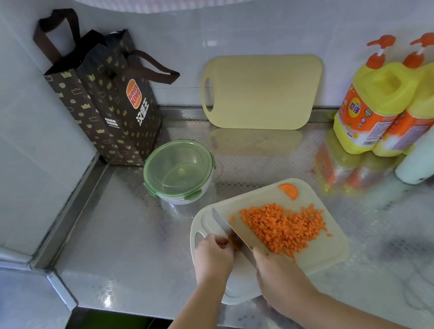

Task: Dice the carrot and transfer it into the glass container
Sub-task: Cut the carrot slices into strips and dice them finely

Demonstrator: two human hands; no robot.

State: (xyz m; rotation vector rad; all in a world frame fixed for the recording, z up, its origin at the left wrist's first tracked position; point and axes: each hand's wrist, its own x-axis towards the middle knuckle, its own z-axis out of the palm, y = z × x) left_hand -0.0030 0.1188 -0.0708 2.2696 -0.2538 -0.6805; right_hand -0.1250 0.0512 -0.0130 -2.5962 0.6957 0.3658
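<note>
On the board: diced carrot [285, 228] lay heaped at centre, with a carrot end piece [289, 190] apart at 12 o'clock.
Knife [231, 230]: blade stood on the cutting board [325, 249] at the heap's 9 o'clock.
Right hand [277, 273]: wrapped shut around the knife handle.
Left hand [213, 254]: fingertips pinched uncut carrot against the blade.
Glass container [180, 170]: green-lidded, closed, at the board's 11 o'clock.
Spare board [261, 91]: leaned on the wall.

orange carrot dice [282, 228]; green-lidded container [178, 168]; brown crown-patterned bag [107, 109]; yellow bottles [377, 108].
</note>
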